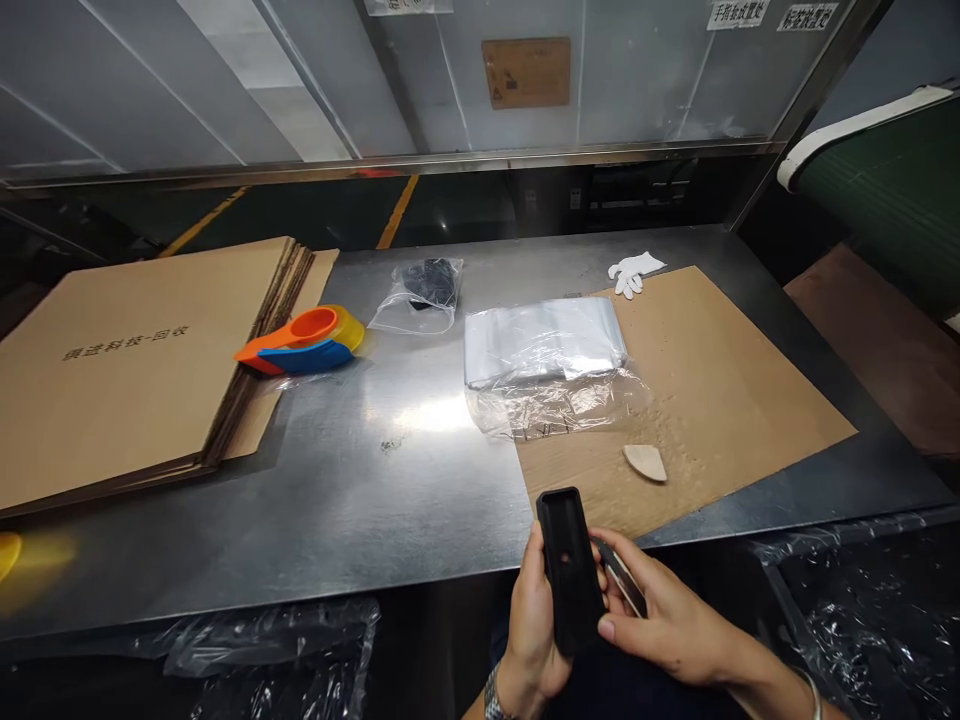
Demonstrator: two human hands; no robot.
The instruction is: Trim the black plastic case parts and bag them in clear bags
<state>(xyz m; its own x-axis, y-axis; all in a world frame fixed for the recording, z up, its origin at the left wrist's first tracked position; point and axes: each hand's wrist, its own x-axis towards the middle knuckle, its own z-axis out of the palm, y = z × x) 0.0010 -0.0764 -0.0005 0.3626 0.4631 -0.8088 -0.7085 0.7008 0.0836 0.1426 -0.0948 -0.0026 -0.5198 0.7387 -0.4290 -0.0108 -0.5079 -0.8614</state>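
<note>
My left hand (531,625) is closed around a black rectangular case (574,590), long and hollow, whose recessed side faces up toward me. A small reddish spot shows inside its hollow. Against the case's right edge, my right hand (664,610) grips a slim tool (624,580) with a dark and pale body; its exact kind is unclear. Both hands are just in front of the table's near edge. Beyond them, a cream wedge-shaped pad (646,462) lies on a flat cardboard sheet (739,400).
A stack of clear plastic bags (544,340) lies mid-table. Left of it are a bag with black items (431,285), an orange-and-blue tape dispenser (304,340) and stacked cardboard (142,370). A white glove (636,272) rests behind. Plastic-lined bins (870,600) stand below the near edge.
</note>
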